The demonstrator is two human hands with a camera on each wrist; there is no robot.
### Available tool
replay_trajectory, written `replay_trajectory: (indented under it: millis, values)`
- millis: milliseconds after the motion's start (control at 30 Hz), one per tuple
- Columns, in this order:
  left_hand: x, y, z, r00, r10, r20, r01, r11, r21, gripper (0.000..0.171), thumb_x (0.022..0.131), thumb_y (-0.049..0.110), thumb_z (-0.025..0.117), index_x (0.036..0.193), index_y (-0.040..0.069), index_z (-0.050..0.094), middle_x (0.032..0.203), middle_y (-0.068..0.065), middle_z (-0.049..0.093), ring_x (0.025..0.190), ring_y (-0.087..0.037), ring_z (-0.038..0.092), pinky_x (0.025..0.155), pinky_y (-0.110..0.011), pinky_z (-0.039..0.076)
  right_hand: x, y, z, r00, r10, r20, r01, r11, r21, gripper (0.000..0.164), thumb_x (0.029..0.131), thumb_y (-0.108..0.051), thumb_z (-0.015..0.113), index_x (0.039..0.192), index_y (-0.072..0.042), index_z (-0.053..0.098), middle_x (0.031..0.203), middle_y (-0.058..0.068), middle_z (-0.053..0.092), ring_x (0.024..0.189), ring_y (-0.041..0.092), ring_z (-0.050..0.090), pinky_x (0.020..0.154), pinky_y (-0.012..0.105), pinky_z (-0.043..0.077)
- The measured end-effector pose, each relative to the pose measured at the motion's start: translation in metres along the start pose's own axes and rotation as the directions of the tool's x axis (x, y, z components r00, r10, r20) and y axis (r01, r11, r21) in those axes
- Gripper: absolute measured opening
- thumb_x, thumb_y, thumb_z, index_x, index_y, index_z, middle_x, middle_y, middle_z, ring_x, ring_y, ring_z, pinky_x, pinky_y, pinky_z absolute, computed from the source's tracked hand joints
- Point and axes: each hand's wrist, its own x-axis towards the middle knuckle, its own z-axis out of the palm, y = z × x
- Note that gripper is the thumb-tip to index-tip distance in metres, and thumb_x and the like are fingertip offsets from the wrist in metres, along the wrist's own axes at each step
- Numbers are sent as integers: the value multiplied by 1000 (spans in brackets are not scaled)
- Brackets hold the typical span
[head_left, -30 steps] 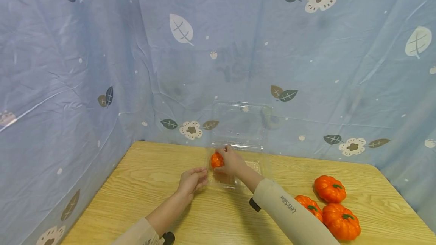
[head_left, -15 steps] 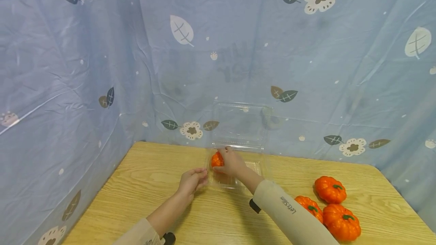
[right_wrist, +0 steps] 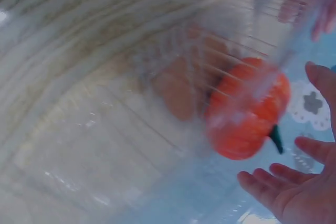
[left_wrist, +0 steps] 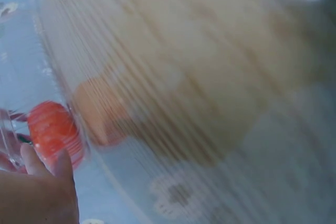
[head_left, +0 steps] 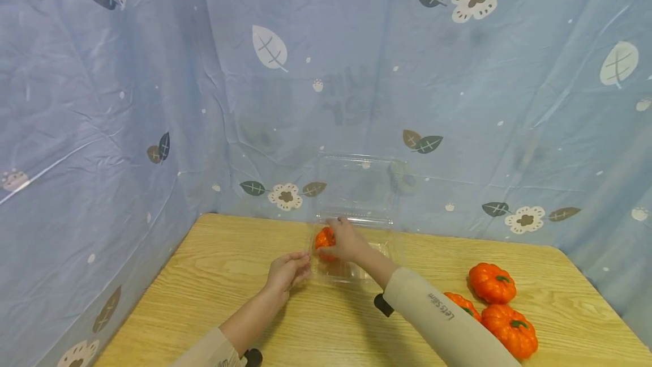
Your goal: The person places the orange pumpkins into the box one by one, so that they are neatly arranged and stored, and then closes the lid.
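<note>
A clear plastic clamshell box (head_left: pixel 338 281) sits at the table's back edge, its lid (head_left: pixel 356 186) upright against the curtain. Inside its left part lies a small orange pumpkin (head_left: pixel 324 239) with a green stem. My right hand (head_left: pixel 348 240) is over the box beside that pumpkin; in the right wrist view its fingers (right_wrist: pixel 289 177) are spread and apart from the pumpkin (right_wrist: pixel 247 114). My left hand (head_left: pixel 286 272) pinches the box's left rim between thumb and fingers. The left wrist view has the left hand (left_wrist: pixel 42 192) low, close to the pumpkin (left_wrist: pixel 52 129).
To the right on the wooden table (head_left: pixel 244 321) lie more orange pumpkins: one at the back (head_left: pixel 492 283), one in front (head_left: pixel 509 330), and one (head_left: pixel 462 303) partly hidden by my right sleeve (head_left: pixel 443 316). A blue patterned curtain (head_left: pixel 356 101) stands behind and at the left.
The right hand's fingers have loosened and spread from the pumpkin, showing more of it in the box. The left hand has stayed at the rim.
</note>
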Motion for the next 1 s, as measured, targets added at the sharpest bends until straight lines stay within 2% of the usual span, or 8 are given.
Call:
replay_trajectory:
  millis: [167,367,567,833,1000]
  values:
    - [0,1,0,1000,-4,11,4,1000,-5,33,88,3,57,116,-14,51,98,-14,62,80,-13,61,73,-21,58,-3,-9,-16,999,-17,37,17,1000,-10,66,77,-37,72,127,0,50,124,27,48,109,40,52,93,50,49]
    - [1,2,1,1000,-4,12,4,1000,0,32,88,4,57,116,-13,52,92,-11,63,74,-11,61,68,-18,58,-11,-25,-36,995,-46,90,47,999,-8,49,80,-35,69,115,-2,58,111,20,58,96,32,59,83,43,54]
    - [2,2,1,1000,-10,4,10,1000,-7,29,88,3,57,113,-12,54,86,-9,63,68,-9,60,61,-14,56,-22,-39,-51,984,-96,152,103,994,-38,38,80,-35,67,104,-5,64,104,11,65,99,29,60,81,42,54]
    - [0,2,0,1000,-20,6,20,1000,9,31,89,4,57,115,-11,54,87,-8,62,69,-8,60,62,-13,56,-38,-43,-59,966,-160,201,176,983,-60,35,87,-36,58,106,-6,62,105,10,64,93,26,61,76,39,55]
    - [1,1,1,1000,-15,-19,15,1000,2,31,87,4,58,114,-11,54,88,-9,63,70,-8,59,65,-15,57,-46,-39,-59,967,-161,197,176,983,-60,36,88,-35,58,107,-5,63,111,14,62,102,31,58,85,44,53]
